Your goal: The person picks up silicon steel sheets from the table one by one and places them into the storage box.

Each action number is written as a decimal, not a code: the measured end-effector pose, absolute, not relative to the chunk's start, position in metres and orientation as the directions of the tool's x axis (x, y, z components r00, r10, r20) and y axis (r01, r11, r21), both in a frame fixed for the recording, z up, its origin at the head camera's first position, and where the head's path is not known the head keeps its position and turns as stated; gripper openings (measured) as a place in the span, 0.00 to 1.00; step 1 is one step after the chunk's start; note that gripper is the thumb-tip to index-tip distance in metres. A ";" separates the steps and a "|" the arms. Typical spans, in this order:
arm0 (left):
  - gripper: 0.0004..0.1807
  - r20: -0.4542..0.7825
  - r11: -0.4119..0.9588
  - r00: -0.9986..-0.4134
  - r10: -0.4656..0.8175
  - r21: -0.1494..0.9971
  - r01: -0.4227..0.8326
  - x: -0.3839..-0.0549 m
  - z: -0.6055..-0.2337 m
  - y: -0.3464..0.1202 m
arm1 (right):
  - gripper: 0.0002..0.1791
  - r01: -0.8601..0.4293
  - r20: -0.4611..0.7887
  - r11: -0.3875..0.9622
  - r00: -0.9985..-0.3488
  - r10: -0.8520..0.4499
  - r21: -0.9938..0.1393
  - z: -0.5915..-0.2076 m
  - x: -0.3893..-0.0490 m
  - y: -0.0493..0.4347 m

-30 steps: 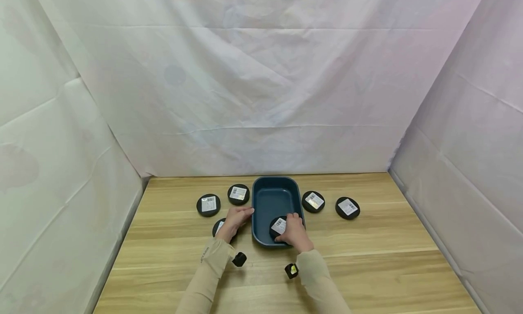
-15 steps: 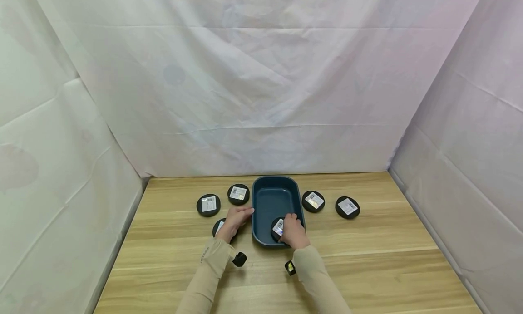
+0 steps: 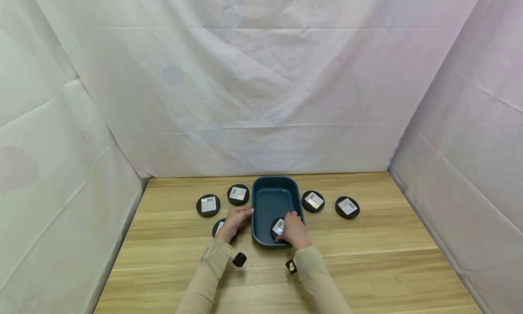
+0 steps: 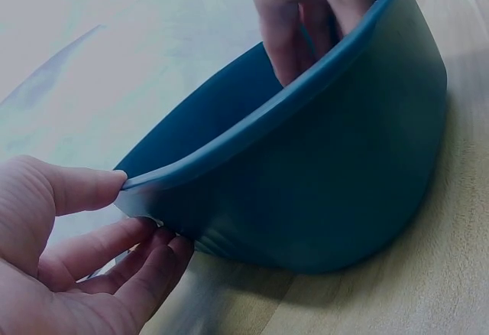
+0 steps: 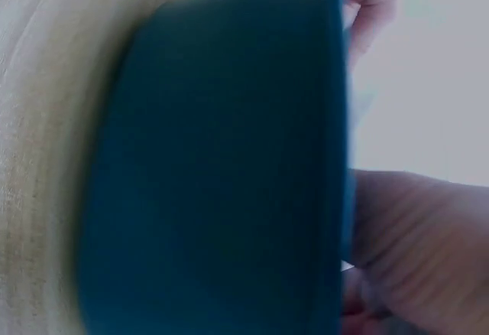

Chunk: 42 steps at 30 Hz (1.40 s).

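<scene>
A deep blue rectangular basin [image 3: 271, 200] with rounded corners stands on the wooden table. At its left rim is my left hand [image 3: 236, 219]; in the left wrist view the thumb lies on the rim and the fingers bear on the outer wall below it. My right hand [image 3: 295, 231] reaches inside the near right corner and holds a black round disc [image 3: 278, 227] with a white barcode label, low in the basin. In the right wrist view the basin's wall [image 5: 214, 159] hides the disc and most of the fingers.
Similar labelled discs lie around: two at the left, a far-left disc [image 3: 208, 205] and one near the rim [image 3: 238, 194]; a third [image 3: 219, 226] is partly under my left hand. At the right lie a nearer disc [image 3: 313, 201] and a farther disc [image 3: 347, 208]. White cloth [image 3: 261, 100] hangs behind.
My right hand and the disc have shifted very slightly within the near right corner of the basin. The left hand and the basin have stayed in place.
</scene>
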State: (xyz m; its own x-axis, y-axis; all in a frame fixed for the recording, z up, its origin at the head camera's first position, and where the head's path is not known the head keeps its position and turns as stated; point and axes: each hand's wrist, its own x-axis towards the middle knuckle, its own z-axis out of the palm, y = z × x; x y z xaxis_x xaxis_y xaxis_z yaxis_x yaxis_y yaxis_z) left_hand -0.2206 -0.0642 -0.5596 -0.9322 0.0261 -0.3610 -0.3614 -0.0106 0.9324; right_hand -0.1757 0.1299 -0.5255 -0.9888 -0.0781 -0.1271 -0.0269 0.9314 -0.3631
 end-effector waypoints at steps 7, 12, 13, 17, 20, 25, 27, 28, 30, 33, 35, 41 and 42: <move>0.18 -0.365 -0.008 -0.931 0.024 0.931 -0.365 -0.221 -0.560 -0.066 | 0.33 -0.196 0.192 0.812 -0.976 -0.106 -0.549 -0.529 -0.181 0.146; 0.19 -0.367 -0.009 -0.930 0.023 0.930 -0.367 -0.221 -0.560 -0.066 | 0.30 -0.327 0.458 0.707 -0.889 -0.004 -0.627 -0.533 -0.182 0.160; 0.19 -0.368 -0.008 -0.930 0.023 0.930 -0.368 -0.221 -0.559 -0.066 | 0.29 -0.343 0.500 0.699 -0.866 0.024 -0.627 -0.533 -0.182 0.163; 0.19 -0.365 -0.005 -0.930 0.029 0.931 -0.366 -0.221 -0.560 -0.066 | 0.28 -0.332 0.558 0.683 -0.819 0.133 -0.651 -0.536 -0.182 0.178; 0.18 -0.365 -0.006 -0.931 0.029 0.931 -0.365 -0.221 -0.561 -0.066 | 0.28 -0.269 0.491 0.629 -0.846 0.208 -0.730 -0.535 -0.179 0.188; 0.19 -0.365 -0.018 -0.930 0.042 0.931 -0.366 -0.220 -0.561 -0.066 | 0.28 -0.173 0.406 0.575 -0.862 0.305 -0.800 -0.537 -0.173 0.208; 0.19 -0.366 -0.019 -0.929 0.050 0.930 -0.367 -0.220 -0.560 -0.066 | 0.29 -0.161 0.415 0.587 -0.848 0.329 -0.794 -0.540 -0.171 0.216; 0.20 -0.367 -0.020 -0.929 0.055 0.929 -0.368 -0.219 -0.559 -0.066 | 0.29 -0.156 0.415 0.588 -0.845 0.336 -0.793 -0.541 -0.169 0.220; 0.20 -0.368 -0.019 -0.928 0.062 0.929 -0.369 -0.218 -0.559 -0.067 | 0.30 -0.146 0.415 0.591 -0.840 0.349 -0.793 -0.544 -0.166 0.227; 0.20 -0.362 -0.013 -0.929 0.069 0.931 -0.364 -0.218 -0.558 -0.067 | 0.31 -0.119 0.399 0.598 -0.842 0.362 -0.793 -0.547 -0.162 0.235; 0.20 -0.346 -0.017 -0.935 0.078 0.937 -0.348 -0.217 -0.556 -0.069 | 0.31 -0.109 0.399 0.605 -0.840 0.369 -0.789 -0.550 -0.161 0.238; 0.20 -0.342 -0.018 -0.934 0.101 0.938 -0.346 -0.207 -0.530 -0.067 | 0.32 -0.120 0.419 0.612 -0.828 0.373 -0.782 -0.559 -0.162 0.242; 0.20 -0.350 -0.015 -0.931 0.102 0.936 -0.353 -0.206 -0.530 -0.066 | 0.32 -0.121 0.420 0.610 -0.827 0.373 -0.783 -0.561 -0.163 0.242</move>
